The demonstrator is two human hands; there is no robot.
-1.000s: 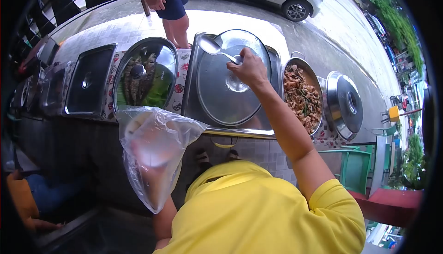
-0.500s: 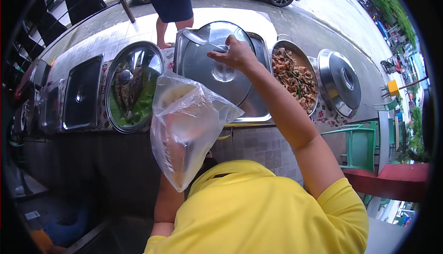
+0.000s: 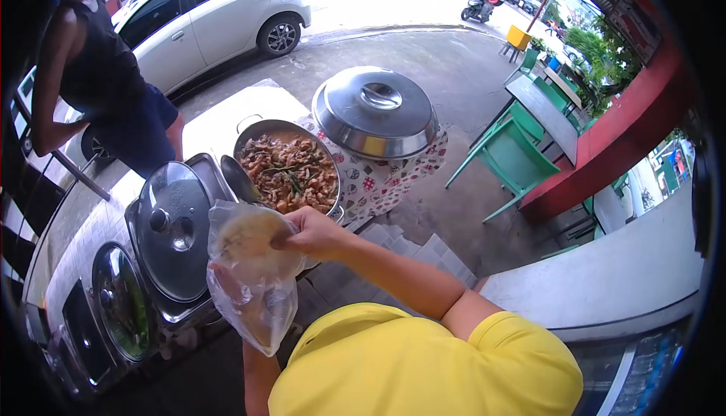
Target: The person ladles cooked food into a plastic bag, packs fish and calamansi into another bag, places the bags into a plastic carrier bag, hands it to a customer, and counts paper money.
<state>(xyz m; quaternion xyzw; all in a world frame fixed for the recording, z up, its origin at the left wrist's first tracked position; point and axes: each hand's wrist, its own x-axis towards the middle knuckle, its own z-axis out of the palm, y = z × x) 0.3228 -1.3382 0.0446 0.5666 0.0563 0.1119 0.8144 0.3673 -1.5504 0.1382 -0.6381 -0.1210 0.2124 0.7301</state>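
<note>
Clear plastic bag (image 3: 261,287), wrinkled, bulged open, contents blurred, at 8 o'clock from view centre, narrow end hanging toward 6. Metal spoon (image 3: 240,178), dark-looking bowl, at 9 o'clock, tilted, tip toward 11, handle mostly hidden.

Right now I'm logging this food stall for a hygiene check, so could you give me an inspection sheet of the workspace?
Surface: patterned cloth under open pan and domed metal lid.
Things: right hand grips plastic bag at its upper edge; left hand shows blurred through it.
Clutter: lidded dishes stand close together.
Hands: both bare.
Cables: nothing seen.
Surroundings: person near the table, white car, green chairs.
</note>
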